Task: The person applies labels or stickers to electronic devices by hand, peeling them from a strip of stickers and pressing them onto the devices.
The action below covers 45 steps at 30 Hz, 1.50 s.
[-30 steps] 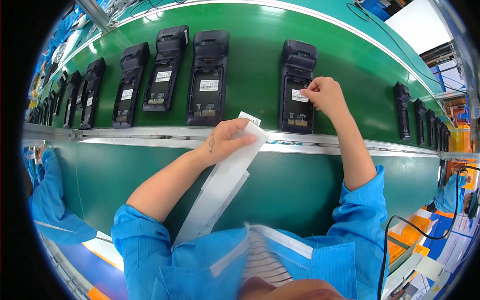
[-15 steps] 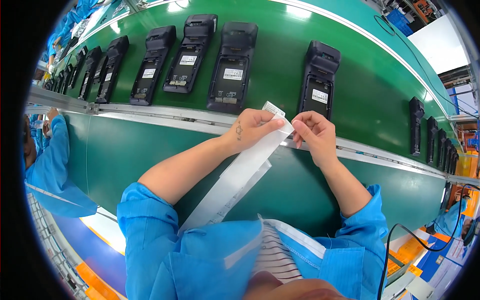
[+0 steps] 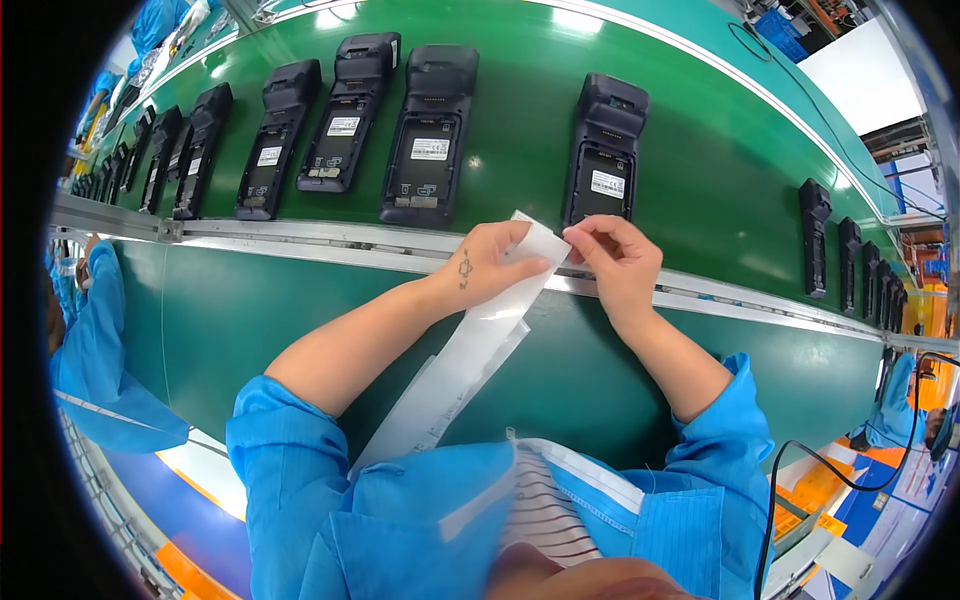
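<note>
My left hand [image 3: 490,262] is closed on a long white label strip [image 3: 490,325], its thumb lying across the upper end. The strip hangs down toward my chest, with a second layer showing along its side. At the strip's upper right corner my right hand [image 3: 622,262] pinches with thumb and forefinger; how much it holds there is too small to tell. Just beyond my hands lies a black handheld terminal [image 3: 606,140], back up, its battery bay uncovered and a white label inside. Another such black terminal [image 3: 430,135] lies to the left.
More black terminals [image 3: 278,140] lie in a row leftward on the green belt [image 3: 720,170], and several narrower-looking ones [image 3: 815,240] at the right. A metal rail [image 3: 720,302] edges the belt before my hands. A person in a blue sleeve [image 3: 110,320] is at far left.
The terminals appear slightly farther left in the picture. Both hands and the strip have shifted a little left, and the strip's printed top end has turned out of sight.
</note>
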{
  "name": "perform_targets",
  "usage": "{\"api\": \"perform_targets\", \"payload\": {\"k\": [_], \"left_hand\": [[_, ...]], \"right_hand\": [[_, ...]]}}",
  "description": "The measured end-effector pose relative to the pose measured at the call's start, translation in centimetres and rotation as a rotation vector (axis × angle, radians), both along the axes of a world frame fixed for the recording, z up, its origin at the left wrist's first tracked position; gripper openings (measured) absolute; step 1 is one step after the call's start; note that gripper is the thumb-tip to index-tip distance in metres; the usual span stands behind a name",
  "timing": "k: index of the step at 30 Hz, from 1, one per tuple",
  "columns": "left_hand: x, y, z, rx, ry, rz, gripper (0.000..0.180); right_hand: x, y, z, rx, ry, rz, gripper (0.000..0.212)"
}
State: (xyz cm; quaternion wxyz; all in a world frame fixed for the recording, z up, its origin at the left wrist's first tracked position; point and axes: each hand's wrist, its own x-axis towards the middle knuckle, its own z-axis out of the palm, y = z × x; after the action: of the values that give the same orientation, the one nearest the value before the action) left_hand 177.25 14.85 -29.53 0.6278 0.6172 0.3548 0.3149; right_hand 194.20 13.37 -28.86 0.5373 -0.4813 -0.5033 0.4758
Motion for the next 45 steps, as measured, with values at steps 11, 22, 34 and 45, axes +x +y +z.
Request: {"api": "perform_targets", "payload": {"k": [11, 22, 34, 45], "left_hand": [[1.1, 0.0, 1.2, -0.220, 0.026, -0.037, 0.021], [2.2, 0.0, 1.2, -0.210, 0.020, -0.046, 0.020], [3.6, -0.6, 0.6, -0.192, -0.013, -0.049, 0.021], [3.6, 0.3, -0.4, -0.080, 0.005, -0.010, 0.023]], "right_hand": [[6.5, 8.5, 0.8, -0.225, -0.301, 0.078, 0.017], [6.1, 8.8, 0.5, -0.191, -0.428, 0.069, 0.017], [6.4, 8.4, 0.6, -0.181, -0.471, 0.090, 0.017], [4.4, 9.3, 3.3, -0.013, -1.398, 0.114, 0.033]]}}
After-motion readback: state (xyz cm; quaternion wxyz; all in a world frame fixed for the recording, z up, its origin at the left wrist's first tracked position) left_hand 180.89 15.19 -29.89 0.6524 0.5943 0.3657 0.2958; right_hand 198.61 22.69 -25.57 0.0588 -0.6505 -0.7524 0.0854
